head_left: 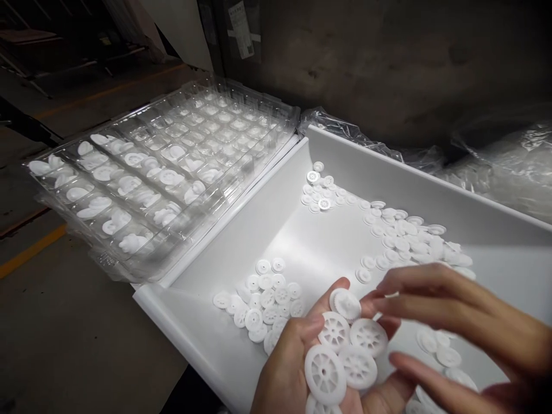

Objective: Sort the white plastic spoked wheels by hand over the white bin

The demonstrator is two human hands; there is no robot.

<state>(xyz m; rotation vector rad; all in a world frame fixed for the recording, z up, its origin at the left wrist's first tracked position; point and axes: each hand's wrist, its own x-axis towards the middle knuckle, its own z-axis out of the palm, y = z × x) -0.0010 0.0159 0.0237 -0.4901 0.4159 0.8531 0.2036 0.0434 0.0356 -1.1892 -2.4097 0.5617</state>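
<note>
My left hand (282, 365) is cupped palm up over the bin, holding several white plastic gears (359, 368). These gears are spoked wheels with small centre holes, and one toothed gear (345, 305) leans near the fingertips. My right hand (483, 328) is at the right of this pile, fingers and thumb apart around a gap; I see nothing held between them. Its fingertips are close to the left hand's fingers. Below both hands is a white bin (336, 230). Loose small gears (267, 298) lie in it left of my left hand.
A clear compartment tray (172, 241) stands on the left beside the bin, its front pockets holding white parts (133, 241). More gears (401, 230) are heaped along the bin's far wall (431, 190). Clear plastic wrap (509, 161) lies behind the bin.
</note>
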